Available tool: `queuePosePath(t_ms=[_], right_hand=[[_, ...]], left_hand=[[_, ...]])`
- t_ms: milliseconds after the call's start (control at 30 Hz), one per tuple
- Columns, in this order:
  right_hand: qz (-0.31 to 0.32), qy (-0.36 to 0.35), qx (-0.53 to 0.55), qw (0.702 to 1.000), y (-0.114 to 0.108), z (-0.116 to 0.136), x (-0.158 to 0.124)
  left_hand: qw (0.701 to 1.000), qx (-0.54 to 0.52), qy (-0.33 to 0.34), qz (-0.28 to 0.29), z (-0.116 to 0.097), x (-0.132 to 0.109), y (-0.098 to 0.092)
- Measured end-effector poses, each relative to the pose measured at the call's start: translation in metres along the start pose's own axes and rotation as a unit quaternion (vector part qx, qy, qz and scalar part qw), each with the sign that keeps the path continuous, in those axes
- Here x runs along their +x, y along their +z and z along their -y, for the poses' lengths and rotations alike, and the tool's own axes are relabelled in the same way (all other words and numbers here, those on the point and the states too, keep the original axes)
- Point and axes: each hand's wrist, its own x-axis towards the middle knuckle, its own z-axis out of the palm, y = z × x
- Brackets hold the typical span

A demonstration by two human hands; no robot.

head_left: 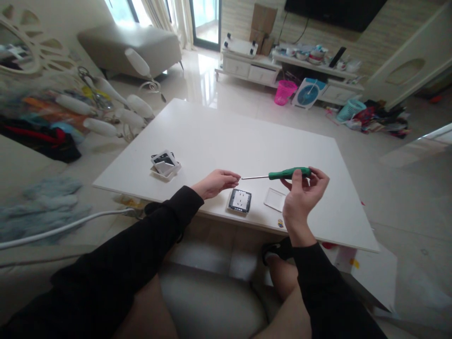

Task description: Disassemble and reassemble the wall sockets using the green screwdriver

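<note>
My right hand [302, 194] grips a green-handled screwdriver [290, 173], its shaft level and pointing left. At the shaft's tip, the fingers of my left hand [221, 182] are pinched together; whatever they hold is too small to make out. Just below the tip lies a wall socket [240, 201] with a white face and a dark frame, flat near the table's front edge. To its right, partly behind my right wrist, is a white cover frame [274, 199].
On the left of the white table [226, 132] sits a pile of switch plates and frames [165, 165]. A lamp with several white shades [130, 113] stands beyond the table's left edge. A small sticker [280, 223] is near the front edge.
</note>
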Motion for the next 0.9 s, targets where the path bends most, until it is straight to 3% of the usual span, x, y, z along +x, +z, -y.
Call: queuePosePath(t_ms=[467,900], right_hand=[[0.010,-0.015,-0.014,1.000,0.0001,-0.0007,-0.0008],[0.000,0.024,0.029,0.999,0.0009,-0.0029,0.0011]], left_hand=[[1.000,-0.016,-0.010,0.007,0.0026,0.0003,0.0029],[0.997,-0.073,-0.024,0.010,0.0045,-0.0003,0.0064]])
